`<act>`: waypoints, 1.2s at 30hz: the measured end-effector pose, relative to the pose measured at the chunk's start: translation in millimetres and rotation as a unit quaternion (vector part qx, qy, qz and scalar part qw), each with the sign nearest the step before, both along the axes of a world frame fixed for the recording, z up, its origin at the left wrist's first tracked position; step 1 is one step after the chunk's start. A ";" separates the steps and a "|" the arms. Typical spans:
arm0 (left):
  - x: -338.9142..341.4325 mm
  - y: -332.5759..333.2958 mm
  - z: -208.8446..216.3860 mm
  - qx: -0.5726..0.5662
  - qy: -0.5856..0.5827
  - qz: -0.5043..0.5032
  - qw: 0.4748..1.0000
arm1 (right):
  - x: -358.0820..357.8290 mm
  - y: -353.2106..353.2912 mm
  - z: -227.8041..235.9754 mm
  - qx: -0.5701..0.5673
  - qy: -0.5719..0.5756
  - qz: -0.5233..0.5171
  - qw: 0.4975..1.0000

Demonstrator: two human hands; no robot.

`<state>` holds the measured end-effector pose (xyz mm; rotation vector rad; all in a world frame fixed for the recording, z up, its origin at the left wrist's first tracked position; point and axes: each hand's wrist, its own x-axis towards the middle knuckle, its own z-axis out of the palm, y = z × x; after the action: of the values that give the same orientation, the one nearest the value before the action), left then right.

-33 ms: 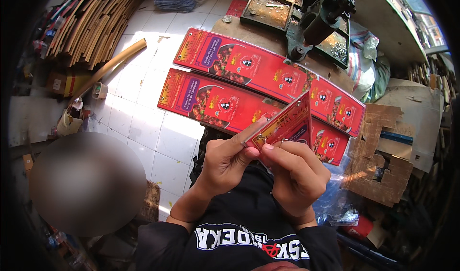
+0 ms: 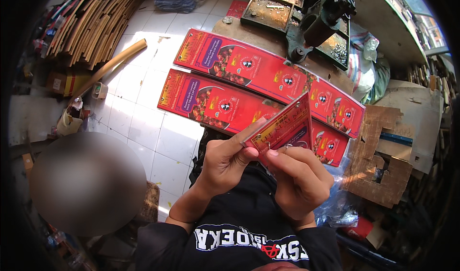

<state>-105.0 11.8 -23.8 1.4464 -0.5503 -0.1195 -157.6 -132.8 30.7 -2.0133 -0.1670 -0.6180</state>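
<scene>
A red printed display strip (image 2: 282, 127) with a gold end panel is tilted up in front of my chest. My left hand (image 2: 221, 168) grips its near left corner between thumb and fingers. Close by the strip's near edge, my right hand (image 2: 303, 180) is closed in a pinch, with a small shiny bit of bent metal at its fingertips; its exact kind is too small to tell. Beyond lie two similar long red strips, a far strip (image 2: 268, 70) and a near strip (image 2: 211, 103), side by side. The held strip covers part of the near one.
A dark hand press (image 2: 321, 29) stands at the back beside trays of small metal parts (image 2: 268, 12). Stacked brown boards (image 2: 91, 27) fill the far left. Cut cardboard (image 2: 378, 151) lies at right near clear plastic (image 2: 335, 208). A blurred round shape (image 2: 88, 185) is at left.
My right hand has shifted slightly right, away from the strip's corner. The held strip has tipped a little, so more of its printed face shows. My left hand keeps its grip.
</scene>
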 end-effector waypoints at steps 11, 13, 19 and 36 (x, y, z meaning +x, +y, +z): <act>2.4 3.4 -6.7 -0.010 0.046 -0.027 0.999 | -9.5 -4.3 5.7 0.023 -0.016 0.024 0.999; 2.4 4.1 -3.2 0.002 -0.012 -0.029 0.999 | -7.3 -3.7 7.6 -0.002 -0.012 0.014 1.000; 2.8 4.3 -7.8 -0.018 0.050 -0.023 0.998 | -4.3 -2.2 0.5 0.020 -0.001 0.014 1.000; 1.6 1.0 -4.1 -0.045 0.070 0.002 0.997 | 2.0 -3.4 -3.1 0.017 0.017 0.013 1.000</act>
<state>-103.5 12.8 -28.0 1.3400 -0.4328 -0.1906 -155.6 -136.1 27.6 -1.9845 -0.1606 -0.5669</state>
